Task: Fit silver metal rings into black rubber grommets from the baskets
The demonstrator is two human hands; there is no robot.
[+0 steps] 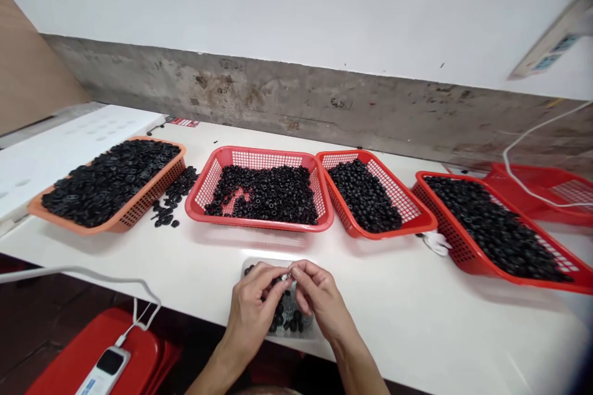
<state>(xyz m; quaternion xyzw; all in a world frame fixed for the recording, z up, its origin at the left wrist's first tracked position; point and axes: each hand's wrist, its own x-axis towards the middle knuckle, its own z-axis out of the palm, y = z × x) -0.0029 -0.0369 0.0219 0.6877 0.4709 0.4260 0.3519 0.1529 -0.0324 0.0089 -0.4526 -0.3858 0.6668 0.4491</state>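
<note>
Both hands meet over a small clear tray (303,328) near the table's front edge. My left hand (256,296) pinches something small and shiny, too small to make out. The fingertips of my right hand (319,296) close on the same spot, touching the left fingertips. Black round parts (294,321) lie in the tray beneath the hands, partly hidden by them. Just behind stands a red basket (259,226) of small black rings.
An orange basket (88,229) of flat black parts stands left, with loose black pieces (173,194) beside it. Two red baskets (393,234) (491,271) of black parts stand right. A white cloth (436,243) lies between them. Below left, a power strip (104,373) rests on a red stool (74,355).
</note>
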